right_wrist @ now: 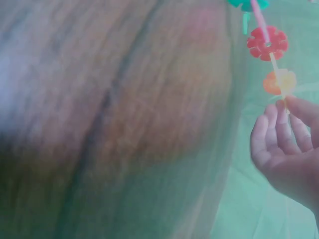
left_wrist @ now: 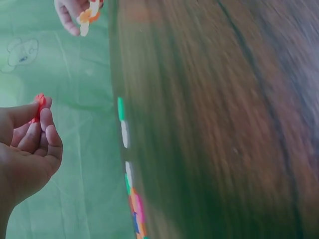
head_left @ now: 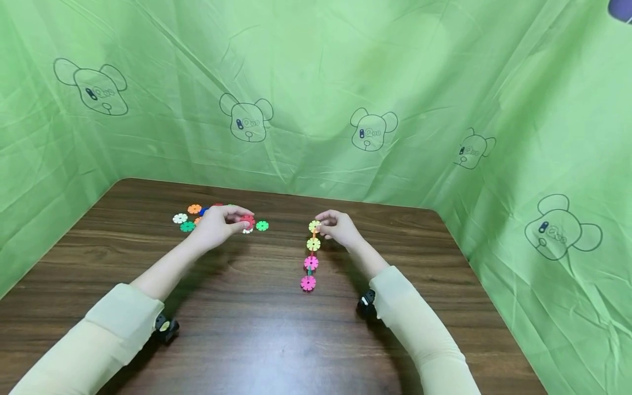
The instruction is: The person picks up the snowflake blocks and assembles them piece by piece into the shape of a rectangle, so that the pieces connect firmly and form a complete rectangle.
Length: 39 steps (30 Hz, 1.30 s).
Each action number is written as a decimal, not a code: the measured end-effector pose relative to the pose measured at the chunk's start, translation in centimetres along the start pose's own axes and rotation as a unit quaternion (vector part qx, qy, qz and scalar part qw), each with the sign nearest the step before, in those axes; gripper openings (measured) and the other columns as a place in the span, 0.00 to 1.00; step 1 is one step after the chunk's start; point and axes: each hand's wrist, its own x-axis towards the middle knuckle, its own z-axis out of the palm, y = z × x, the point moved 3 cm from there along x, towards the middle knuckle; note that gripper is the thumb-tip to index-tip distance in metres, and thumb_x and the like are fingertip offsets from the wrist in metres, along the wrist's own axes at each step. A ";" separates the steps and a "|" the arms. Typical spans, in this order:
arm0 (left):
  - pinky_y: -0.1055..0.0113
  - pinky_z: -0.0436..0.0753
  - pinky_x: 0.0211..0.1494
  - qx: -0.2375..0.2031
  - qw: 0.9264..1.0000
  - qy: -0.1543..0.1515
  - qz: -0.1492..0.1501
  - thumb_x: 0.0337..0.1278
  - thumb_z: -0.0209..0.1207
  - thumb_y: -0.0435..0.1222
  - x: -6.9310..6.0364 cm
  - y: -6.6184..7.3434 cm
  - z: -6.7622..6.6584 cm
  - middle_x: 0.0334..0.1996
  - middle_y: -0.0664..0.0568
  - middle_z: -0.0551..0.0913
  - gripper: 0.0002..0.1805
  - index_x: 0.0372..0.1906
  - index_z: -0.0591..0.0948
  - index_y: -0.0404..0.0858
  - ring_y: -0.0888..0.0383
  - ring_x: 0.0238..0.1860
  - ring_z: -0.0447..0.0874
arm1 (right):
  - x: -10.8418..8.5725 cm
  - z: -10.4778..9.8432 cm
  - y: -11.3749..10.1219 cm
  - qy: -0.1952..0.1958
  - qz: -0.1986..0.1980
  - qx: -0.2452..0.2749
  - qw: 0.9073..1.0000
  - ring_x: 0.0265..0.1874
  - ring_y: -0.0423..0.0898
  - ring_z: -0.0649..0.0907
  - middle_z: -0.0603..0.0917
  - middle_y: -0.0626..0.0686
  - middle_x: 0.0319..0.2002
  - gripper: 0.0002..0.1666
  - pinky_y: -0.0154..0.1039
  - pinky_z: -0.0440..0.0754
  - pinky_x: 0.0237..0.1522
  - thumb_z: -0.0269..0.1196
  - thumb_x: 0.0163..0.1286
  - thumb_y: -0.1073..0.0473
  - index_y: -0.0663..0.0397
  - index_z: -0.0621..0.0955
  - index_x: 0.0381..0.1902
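Between thumb and fingers, the left hand (head_left: 217,226) pinches a red notched disc (head_left: 248,221); the left wrist view shows this red disc (left_wrist: 39,107) edge-on. The right hand (head_left: 340,229) pinches the top yellow disc (head_left: 313,225) of a linked chain. Below it hang another yellow disc (head_left: 313,244) and two pink discs (head_left: 311,263), with discs turned edge-on joining them. In the right wrist view, the right hand (right_wrist: 291,139) holds the end beside an orange disc (right_wrist: 271,83), and a red disc (right_wrist: 267,44) and a green one (right_wrist: 248,5) are farther along.
Loose discs lie on the wooden table (head_left: 266,329) around the left hand, among them a green one (head_left: 262,225), a white one (head_left: 180,218) and an orange one (head_left: 195,209). A green cloth (head_left: 306,66) printed with bear heads stands behind the table and along its sides.
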 end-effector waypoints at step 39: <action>0.62 0.85 0.29 -0.208 0.977 0.046 -0.030 0.54 0.66 0.41 -0.6 9.1 4.8 0.27 0.44 0.87 0.13 0.41 0.84 0.37 0.51 0.27 0.86 | -9.3 0.7 -10.3 0.048 -0.212 0.097 0.971 0.28 0.50 0.86 0.82 0.72 0.33 0.12 0.52 0.84 0.36 0.62 0.60 0.75 0.74 0.79 0.43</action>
